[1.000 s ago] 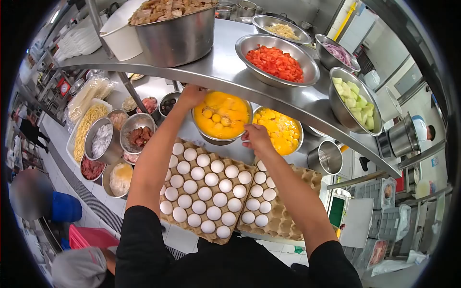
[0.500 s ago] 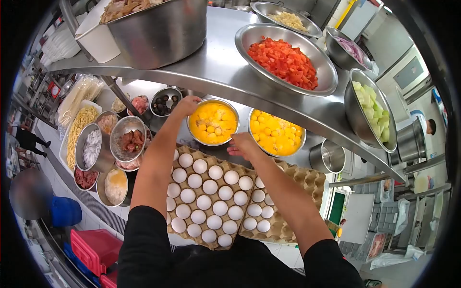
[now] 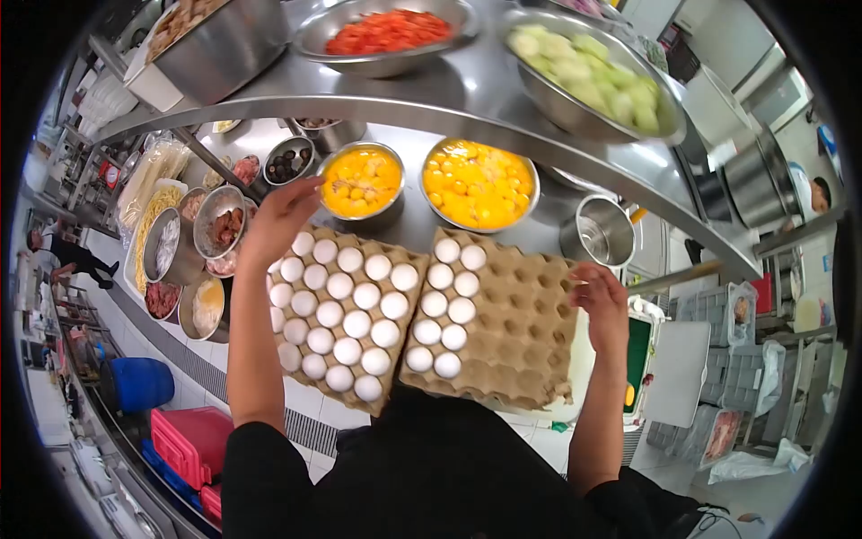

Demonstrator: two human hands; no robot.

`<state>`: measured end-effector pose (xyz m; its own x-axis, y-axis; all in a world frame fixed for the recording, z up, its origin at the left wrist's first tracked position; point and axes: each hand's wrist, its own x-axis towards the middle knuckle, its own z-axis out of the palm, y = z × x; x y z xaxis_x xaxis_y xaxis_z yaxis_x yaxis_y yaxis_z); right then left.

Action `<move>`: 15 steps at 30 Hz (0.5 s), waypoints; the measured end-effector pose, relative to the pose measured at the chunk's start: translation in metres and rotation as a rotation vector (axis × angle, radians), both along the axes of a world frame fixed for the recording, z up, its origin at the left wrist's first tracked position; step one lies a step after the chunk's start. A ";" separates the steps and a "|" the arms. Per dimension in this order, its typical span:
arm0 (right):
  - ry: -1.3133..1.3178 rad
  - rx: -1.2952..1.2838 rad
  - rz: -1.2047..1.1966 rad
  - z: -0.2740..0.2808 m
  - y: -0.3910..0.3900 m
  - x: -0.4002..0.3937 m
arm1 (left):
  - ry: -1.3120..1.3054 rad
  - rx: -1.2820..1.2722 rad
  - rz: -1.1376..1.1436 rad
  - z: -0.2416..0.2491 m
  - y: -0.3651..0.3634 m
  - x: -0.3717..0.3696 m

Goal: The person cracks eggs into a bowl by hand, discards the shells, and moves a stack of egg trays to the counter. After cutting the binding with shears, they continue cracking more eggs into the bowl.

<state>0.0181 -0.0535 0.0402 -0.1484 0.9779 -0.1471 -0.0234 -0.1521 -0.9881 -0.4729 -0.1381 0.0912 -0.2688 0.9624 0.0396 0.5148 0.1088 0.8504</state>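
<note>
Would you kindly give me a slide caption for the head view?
Left hand on the full egg tray, right hand at the part-filled tray, below two bowls of cracked eggs.

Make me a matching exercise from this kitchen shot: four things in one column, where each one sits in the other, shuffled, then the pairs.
Things:
1. left hand
2. right hand
3. bowl of chopped tomato
4. blue bin

Places:
A. on the upper steel shelf
B. at the right edge of the part-empty egg tray
C. on the floor, lower left
D. at the far-left corner of the full egg tray

Pairs: 1-D, 2-B, 3-A, 4-C
</note>
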 end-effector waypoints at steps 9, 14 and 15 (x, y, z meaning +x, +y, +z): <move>0.100 -0.116 -0.272 -0.049 -0.035 0.148 | -0.320 0.026 0.366 -0.027 -0.133 0.134; 0.101 -0.091 -0.172 -0.065 -0.038 0.163 | -0.320 -0.007 0.364 -0.027 -0.155 0.183; 0.112 -0.072 -0.164 -0.062 -0.037 0.161 | -0.301 -0.016 0.370 -0.025 -0.156 0.189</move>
